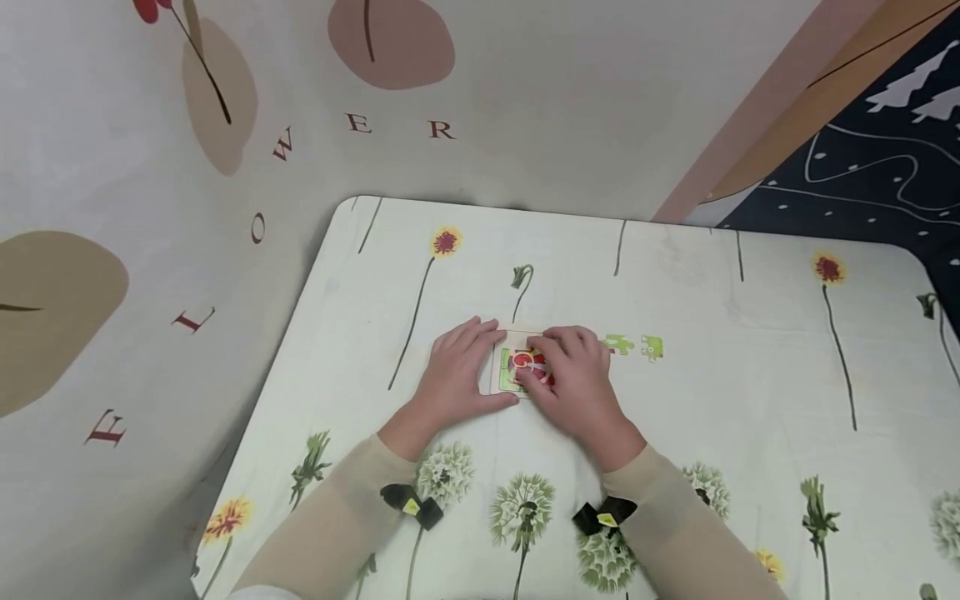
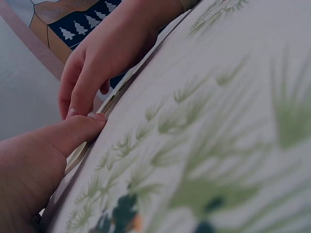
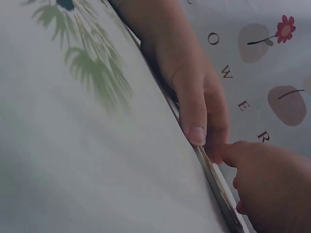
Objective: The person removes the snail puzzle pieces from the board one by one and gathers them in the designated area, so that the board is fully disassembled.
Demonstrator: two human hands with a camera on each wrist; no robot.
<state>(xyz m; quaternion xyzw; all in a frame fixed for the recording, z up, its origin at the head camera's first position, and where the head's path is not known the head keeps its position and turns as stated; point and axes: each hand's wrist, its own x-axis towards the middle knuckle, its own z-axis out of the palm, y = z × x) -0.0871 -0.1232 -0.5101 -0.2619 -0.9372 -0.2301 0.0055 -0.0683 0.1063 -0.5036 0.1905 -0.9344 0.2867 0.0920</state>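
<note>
A small square puzzle board (image 1: 497, 375) with a pale rim and a red, purple and green picture lies flat on the table in the head view. My left hand (image 1: 456, 371) holds it at the left, thumb along the near edge and fingers at the far corner. Over the board's right part is my right hand (image 1: 577, 379), its thumb and bent forefinger on either side of a red puzzle piece (image 1: 521, 363) in the picture. That hand hides the board's right side. In the left wrist view the board shows edge-on beneath the left thumb (image 2: 82, 128).
Two loose green puzzle pieces, a nearer one (image 1: 619, 343) and a farther one (image 1: 652, 347), lie right of the right hand. The table (image 1: 750, 400) has a flower-printed cover. A lettered wall covering (image 1: 562, 108) rises behind and to the left.
</note>
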